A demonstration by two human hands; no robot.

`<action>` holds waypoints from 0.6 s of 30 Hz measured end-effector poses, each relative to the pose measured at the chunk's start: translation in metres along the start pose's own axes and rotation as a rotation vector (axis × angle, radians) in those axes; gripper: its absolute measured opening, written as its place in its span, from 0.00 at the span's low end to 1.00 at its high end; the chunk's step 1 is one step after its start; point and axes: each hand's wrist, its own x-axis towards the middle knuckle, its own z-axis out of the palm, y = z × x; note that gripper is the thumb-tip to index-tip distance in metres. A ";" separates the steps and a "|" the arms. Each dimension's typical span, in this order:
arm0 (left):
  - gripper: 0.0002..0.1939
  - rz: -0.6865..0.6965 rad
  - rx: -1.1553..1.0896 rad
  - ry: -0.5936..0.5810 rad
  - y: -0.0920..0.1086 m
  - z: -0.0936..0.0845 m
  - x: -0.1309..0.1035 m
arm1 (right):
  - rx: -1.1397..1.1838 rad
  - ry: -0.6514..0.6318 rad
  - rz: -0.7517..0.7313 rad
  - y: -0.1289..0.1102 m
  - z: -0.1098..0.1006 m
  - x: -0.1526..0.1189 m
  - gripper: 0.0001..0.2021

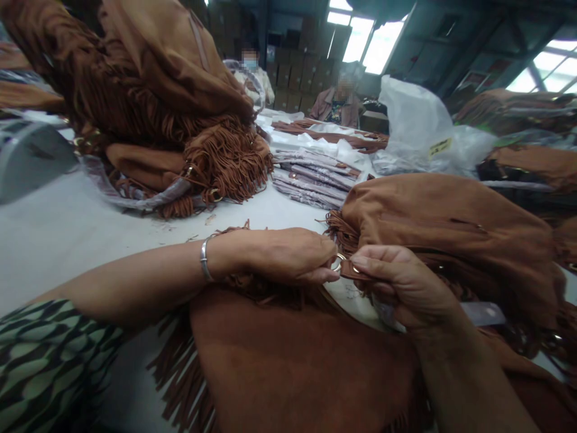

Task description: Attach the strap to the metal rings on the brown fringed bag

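A brown fringed bag [288, 361] lies open in front of me, its fringe hanging at the left side. Above its upper edge my left hand [288, 255], with a silver bracelet [204, 258] at the wrist, is closed on a metal ring [336, 263]. My right hand [396, 276] pinches a short brown leather strap [349, 269] with a metal eyelet, whose end meets the ring. Both hands are almost touching. The fingers' undersides are partly hidden.
Brown fringed bags are piled [180, 90] at the back left on the white table [40, 234]. Another brown bag [451, 216] lies at the right. Wrapped straps [311, 177] and a plastic bag [415, 114] are behind. Two people are across the table.
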 end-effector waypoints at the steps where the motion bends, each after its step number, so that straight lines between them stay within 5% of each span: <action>1: 0.16 0.003 -0.005 -0.007 0.001 0.000 0.000 | -0.001 -0.017 0.016 -0.001 0.000 -0.001 0.17; 11: 0.12 -0.256 -0.006 0.172 0.015 0.003 0.010 | 0.021 0.177 -0.220 0.002 0.015 -0.006 0.10; 15: 0.10 -0.242 -0.036 0.157 0.014 0.002 0.010 | 0.002 0.258 -0.338 0.011 0.022 -0.002 0.08; 18: 0.10 -0.148 -0.007 0.141 0.008 0.001 0.008 | 0.041 0.255 -0.269 0.009 0.021 0.000 0.08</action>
